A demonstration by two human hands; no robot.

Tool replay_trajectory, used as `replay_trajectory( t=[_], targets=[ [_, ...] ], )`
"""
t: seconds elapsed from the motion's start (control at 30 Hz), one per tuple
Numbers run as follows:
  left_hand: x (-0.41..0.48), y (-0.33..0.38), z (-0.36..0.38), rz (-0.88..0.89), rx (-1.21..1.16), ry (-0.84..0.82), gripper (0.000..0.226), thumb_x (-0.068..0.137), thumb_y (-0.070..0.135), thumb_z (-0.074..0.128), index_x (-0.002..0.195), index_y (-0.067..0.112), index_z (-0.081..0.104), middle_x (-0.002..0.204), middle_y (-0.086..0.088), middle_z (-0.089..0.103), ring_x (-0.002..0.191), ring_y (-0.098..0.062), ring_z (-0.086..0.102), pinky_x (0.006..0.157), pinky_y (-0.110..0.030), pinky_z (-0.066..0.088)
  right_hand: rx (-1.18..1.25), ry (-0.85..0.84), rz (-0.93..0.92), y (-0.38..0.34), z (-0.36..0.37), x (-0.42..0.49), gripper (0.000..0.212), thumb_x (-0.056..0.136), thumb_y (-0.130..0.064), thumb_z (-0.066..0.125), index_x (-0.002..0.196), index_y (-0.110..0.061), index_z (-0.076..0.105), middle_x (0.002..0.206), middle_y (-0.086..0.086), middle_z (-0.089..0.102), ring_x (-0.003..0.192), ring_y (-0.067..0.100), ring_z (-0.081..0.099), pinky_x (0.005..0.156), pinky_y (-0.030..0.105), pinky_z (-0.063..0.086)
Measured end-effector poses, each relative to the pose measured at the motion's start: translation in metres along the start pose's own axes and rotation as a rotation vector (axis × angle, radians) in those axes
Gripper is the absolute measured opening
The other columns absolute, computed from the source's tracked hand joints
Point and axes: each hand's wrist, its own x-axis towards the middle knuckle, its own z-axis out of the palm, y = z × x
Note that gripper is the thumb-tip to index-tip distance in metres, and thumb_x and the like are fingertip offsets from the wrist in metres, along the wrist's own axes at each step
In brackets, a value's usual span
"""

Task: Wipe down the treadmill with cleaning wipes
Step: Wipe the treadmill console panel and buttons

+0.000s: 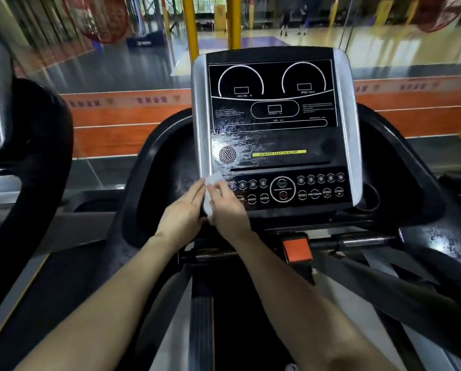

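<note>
Treadmill console (pixel 274 145), wet streaks mid-panel, w/ white wipe (pixel 215 180) at lower-left corner by btns.

The wipe (pixel 213 180) is mostly hidden between the left hand (pixel 183 210) and right hand (pixel 228 208). The console fine print (pixel 229 115) at 12 o'clock is illegible. The neighbouring machine (pixel 36 124) at 9 o'clock is cropped.

One head-worn wide-angle view is supplied. The treadmill console (pixel 274 124) is faced squarely from near and slightly above. The belt (pixel 240 317) is seen below the console, and a sports hall (pixel 277 36) beyond it.
</note>
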Motion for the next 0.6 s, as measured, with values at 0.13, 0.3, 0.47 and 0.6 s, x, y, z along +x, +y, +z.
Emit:
replay_trajectory(
  t=[0.13, 0.3, 0.47, 0.6],
  targets=[
    [-0.002, -0.005, 0.005, 0.006, -0.03, 0.003, 0.101, 0.082, 0.021, 0.084, 0.168, 0.013, 0.03, 0.177, 0.007, 0.019, 0.146, -0.022, 0.053, 0.103, -0.04, 0.06, 0.075, -0.021, 0.295, 0.058, -0.062, -0.007, 0.032, 0.105, -0.022, 0.053, 0.137, -0.025, 0.06, 0.123, -0.013, 0.058, 0.111, -0.005, 0.058, 0.085, 0.007, 0.04],
    [-0.002, -0.006, 0.016, -0.007, -0.037, -0.002, 0.104, 0.083, 0.024, 0.08, 0.17, 0.011, 0.024, 0.179, 0.006, 0.012, 0.148, -0.02, 0.05, 0.104, -0.039, 0.059, 0.279, 0.267, 0.874, 0.082, -0.075, 0.003, 0.045, 0.1, -0.004, 0.05, 0.144, 0.002, 0.049, 0.144, 0.018, 0.048, 0.129, 0.03, 0.049, 0.098, 0.021, 0.041],
    [0.0, -0.011, 0.018, 0.006, -0.104, 0.002, 0.1, 0.082, 0.01, 0.068, 0.171, 0.014, 0.023, 0.179, 0.01, 0.009, 0.146, -0.02, 0.052, 0.103, -0.038, 0.059, 0.375, -0.234, 0.186, -0.041, -0.03, 0.014, 0.031, 0.111, -0.031, 0.046, 0.132, -0.013, 0.06, 0.1, -0.014, 0.051, 0.104, 0.014, 0.058, 0.065, -0.006, 0.034],
    [0.0, -0.017, 0.018, 0.031, -0.083, 0.017, 0.099, 0.08, 0.007, 0.063, 0.171, 0.013, 0.023, 0.18, 0.008, 0.01, 0.145, -0.018, 0.054, 0.101, -0.031, 0.059, 0.23, -0.049, 0.321, 0.062, -0.059, 0.011, 0.029, 0.107, -0.027, 0.052, 0.134, -0.029, 0.063, 0.114, -0.025, 0.054, 0.095, -0.01, 0.061, 0.08, 0.01, 0.045]
  ],
)
